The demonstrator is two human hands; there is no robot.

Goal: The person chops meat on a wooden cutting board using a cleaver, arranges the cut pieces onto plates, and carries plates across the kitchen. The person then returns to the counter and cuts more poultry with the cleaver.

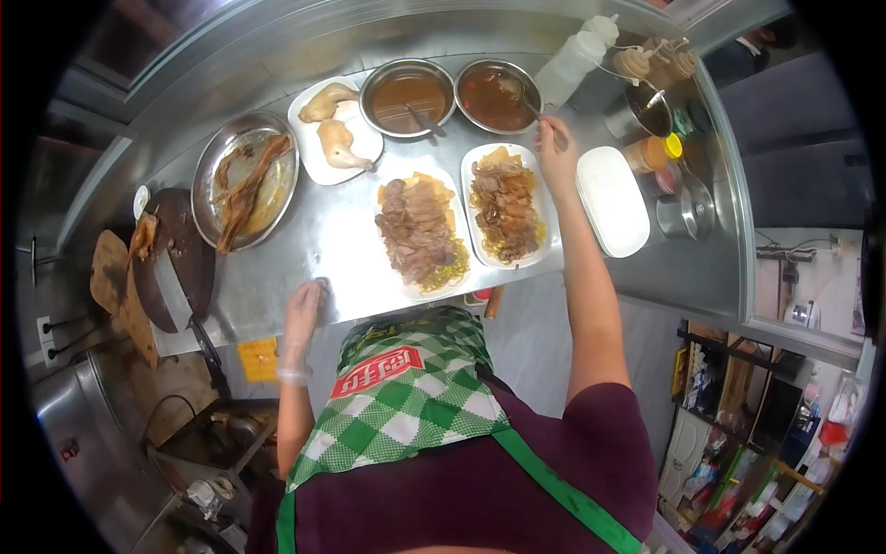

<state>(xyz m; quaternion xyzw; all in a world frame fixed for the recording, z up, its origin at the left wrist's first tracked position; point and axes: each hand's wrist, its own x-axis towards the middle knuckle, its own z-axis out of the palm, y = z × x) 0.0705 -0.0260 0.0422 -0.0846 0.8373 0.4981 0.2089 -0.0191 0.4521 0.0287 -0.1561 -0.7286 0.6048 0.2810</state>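
My right hand (556, 150) is closed round the handle of a spoon (531, 107), whose head dips into a steel bowl of reddish-brown sauce (489, 97). Below that hand lies a white tray of sliced brown meat (503, 208) over yellow pieces. A second, similar tray of sliced meat (417, 226) sits to its left. At the counter's front edge is my left hand (303, 312), in a clear plastic glove, its fingers curled in; a small dark patch shows at the fingertips, too unclear to name.
Another steel bowl of brown sauce (397, 92) holds a spoon. Poultry legs lie on a white plate (369, 134); brown meat lies on an oval steel platter (291, 171). A cleaver (175, 291) rests on a round board (196, 217). At right are a white tray (614, 203), squeeze bottles (568, 69) and jars.
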